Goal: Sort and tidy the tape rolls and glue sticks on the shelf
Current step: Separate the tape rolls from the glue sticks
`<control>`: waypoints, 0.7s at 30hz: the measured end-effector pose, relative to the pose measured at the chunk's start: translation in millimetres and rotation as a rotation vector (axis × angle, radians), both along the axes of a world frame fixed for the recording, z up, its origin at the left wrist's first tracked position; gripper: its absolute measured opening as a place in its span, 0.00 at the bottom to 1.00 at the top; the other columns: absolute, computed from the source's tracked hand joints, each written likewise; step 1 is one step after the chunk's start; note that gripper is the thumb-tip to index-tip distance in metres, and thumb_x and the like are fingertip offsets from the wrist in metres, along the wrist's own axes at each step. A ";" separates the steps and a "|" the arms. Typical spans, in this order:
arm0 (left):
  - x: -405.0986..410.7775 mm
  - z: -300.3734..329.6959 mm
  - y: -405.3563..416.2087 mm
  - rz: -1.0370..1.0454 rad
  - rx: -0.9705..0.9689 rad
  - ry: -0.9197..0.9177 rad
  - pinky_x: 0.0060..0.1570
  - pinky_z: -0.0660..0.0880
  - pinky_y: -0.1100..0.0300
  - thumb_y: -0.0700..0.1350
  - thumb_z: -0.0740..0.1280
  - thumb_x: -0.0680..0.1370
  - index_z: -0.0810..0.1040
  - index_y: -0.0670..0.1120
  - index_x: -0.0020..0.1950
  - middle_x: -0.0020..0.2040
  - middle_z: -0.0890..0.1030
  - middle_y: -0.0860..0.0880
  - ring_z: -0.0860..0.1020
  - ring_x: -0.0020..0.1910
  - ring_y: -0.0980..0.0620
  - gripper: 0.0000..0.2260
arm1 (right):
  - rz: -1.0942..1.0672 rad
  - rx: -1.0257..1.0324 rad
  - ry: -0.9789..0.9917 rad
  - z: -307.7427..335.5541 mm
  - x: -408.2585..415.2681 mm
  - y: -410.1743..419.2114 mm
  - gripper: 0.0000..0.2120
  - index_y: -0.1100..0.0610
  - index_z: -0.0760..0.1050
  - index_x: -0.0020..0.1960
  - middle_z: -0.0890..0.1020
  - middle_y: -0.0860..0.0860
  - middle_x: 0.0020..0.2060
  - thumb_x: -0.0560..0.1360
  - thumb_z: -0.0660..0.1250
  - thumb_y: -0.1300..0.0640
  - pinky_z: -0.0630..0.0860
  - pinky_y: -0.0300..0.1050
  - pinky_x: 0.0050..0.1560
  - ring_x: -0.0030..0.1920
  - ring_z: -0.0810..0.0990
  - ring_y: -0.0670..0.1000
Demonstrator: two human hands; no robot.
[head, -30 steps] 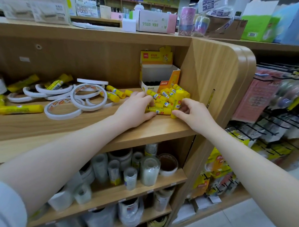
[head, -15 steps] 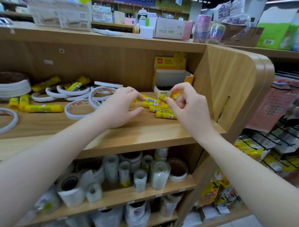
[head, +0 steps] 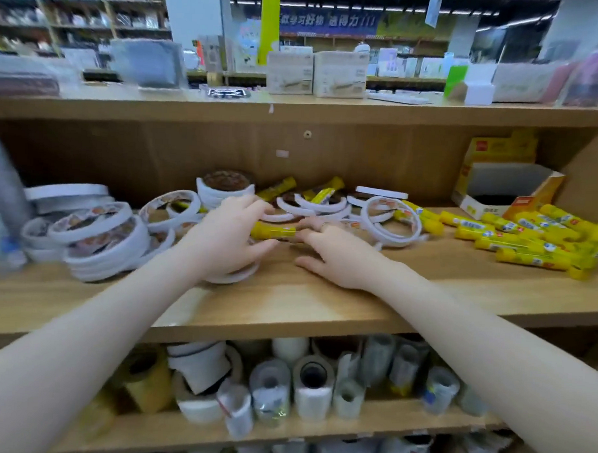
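Observation:
A yellow glue stick [head: 273, 231] lies on the wooden shelf [head: 321, 306] between my two hands. My left hand [head: 227, 238] curls around its left end, resting over thin white tape rolls [head: 102, 231]. My right hand [head: 341, 254] lies flat on the shelf with its fingertips touching the stick's right end. More white tape rings [head: 387, 218] lie behind my right hand. A heap of yellow glue sticks [head: 530, 241] lies at the right, in front of an open yellow and white glue stick box [head: 504, 190]. A few yellow sticks [head: 282, 188] lie among the tapes at the back.
A taller stack of white tape [head: 225, 189] stands at the back. The lower shelf [head: 316, 429] is packed with clear and white tape rolls. The top of the unit [head: 296, 106] carries white boxes. The picture is blurred by motion.
The view has swung left along the shelf. Both hands left the glue stick heap by the box and now lie in the middle, on a single glue stick among the tape rolls.

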State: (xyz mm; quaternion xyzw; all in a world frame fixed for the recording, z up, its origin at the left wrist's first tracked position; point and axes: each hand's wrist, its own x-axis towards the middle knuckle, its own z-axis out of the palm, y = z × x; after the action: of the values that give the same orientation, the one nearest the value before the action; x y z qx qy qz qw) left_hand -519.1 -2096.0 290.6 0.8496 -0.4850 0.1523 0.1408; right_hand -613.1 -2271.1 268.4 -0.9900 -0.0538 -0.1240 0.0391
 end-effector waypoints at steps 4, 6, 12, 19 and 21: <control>44.2 6.7 34.5 0.019 -0.041 -0.004 0.62 0.64 0.55 0.46 0.65 0.77 0.69 0.43 0.67 0.65 0.71 0.45 0.68 0.65 0.46 0.20 | -0.164 -0.126 0.042 4.1 33.5 26.1 0.14 0.54 0.67 0.65 0.68 0.53 0.66 0.80 0.58 0.56 0.70 0.57 0.60 0.65 0.66 0.56; 63.9 10.7 39.0 0.039 -0.037 -0.019 0.65 0.63 0.55 0.43 0.64 0.77 0.68 0.43 0.69 0.68 0.70 0.45 0.66 0.67 0.45 0.20 | -0.267 -0.068 0.113 8.1 46.8 31.4 0.16 0.52 0.63 0.67 0.68 0.54 0.66 0.80 0.56 0.59 0.71 0.58 0.58 0.64 0.68 0.57; 100.6 24.5 24.9 0.148 0.313 -0.090 0.62 0.67 0.50 0.46 0.61 0.79 0.67 0.46 0.69 0.65 0.71 0.45 0.67 0.66 0.45 0.19 | -0.264 0.085 0.188 16.6 72.4 32.9 0.16 0.50 0.68 0.67 0.71 0.51 0.66 0.79 0.59 0.57 0.70 0.53 0.63 0.65 0.70 0.55; 112.2 37.4 29.3 0.031 0.261 0.015 0.41 0.70 0.55 0.49 0.66 0.76 0.70 0.51 0.41 0.43 0.77 0.49 0.75 0.44 0.47 0.07 | -0.180 0.093 -0.104 22.9 87.7 39.3 0.14 0.53 0.71 0.63 0.72 0.51 0.59 0.77 0.62 0.53 0.69 0.50 0.60 0.60 0.69 0.52; 107.8 43.1 42.0 -0.071 0.101 0.138 0.38 0.70 0.57 0.50 0.68 0.75 0.71 0.51 0.39 0.37 0.75 0.52 0.74 0.39 0.50 0.08 | -0.089 0.233 -0.311 28.4 93.7 46.4 0.14 0.56 0.70 0.61 0.73 0.52 0.58 0.76 0.64 0.57 0.70 0.51 0.60 0.59 0.71 0.53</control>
State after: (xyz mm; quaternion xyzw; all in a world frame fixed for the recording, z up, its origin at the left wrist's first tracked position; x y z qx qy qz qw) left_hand -411.4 -2054.0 333.7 0.8463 -0.5110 0.0635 0.1363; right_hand -519.4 -2224.7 296.8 -0.9491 -0.0008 -0.2824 0.1391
